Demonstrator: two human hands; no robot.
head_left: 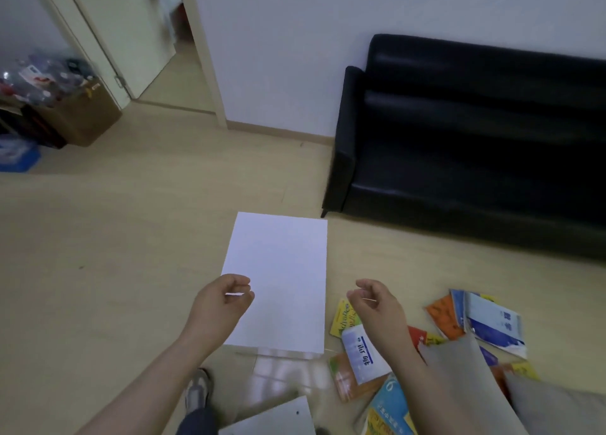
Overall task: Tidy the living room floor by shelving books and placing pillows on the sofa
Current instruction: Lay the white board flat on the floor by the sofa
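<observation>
So, two bare hands are out in front: the left hand (226,298) is curled loosely in front of the near left corner of a white board (282,280), fingers half closed with a gap between thumb and fingertips, and I can't tell whether it's actually pinching that corner; the right hand (377,303) is curled the same loose way in the air above the books, gripping nothing. There's one black sofa (475,146) against the wall at right, cut off by the frame edge, its seat bare. The books (367,356) are scattered on the floor (114,254) at lower right in one overlapping pile; I count roughly eight to ten covers, orange, yellow, blue and white ones, but the forearm hides several, so no exact number. One grey pillow (472,369) pokes in at the bottom right, mostly cut off and partly under the right arm. One shoe (198,388) shows near the bottom, and a second pale panel (278,418) is clipped by the lower edge. Far left is a blurry heap: one brown cardboard box (88,113), a blue bag or bin (18,155), and stuff on top too smeared to identify. One door (131,34) stands open at upper left. Plenty of bare floor on the left and middle; the board's far right corner sits near the sofa's front leg.
</observation>
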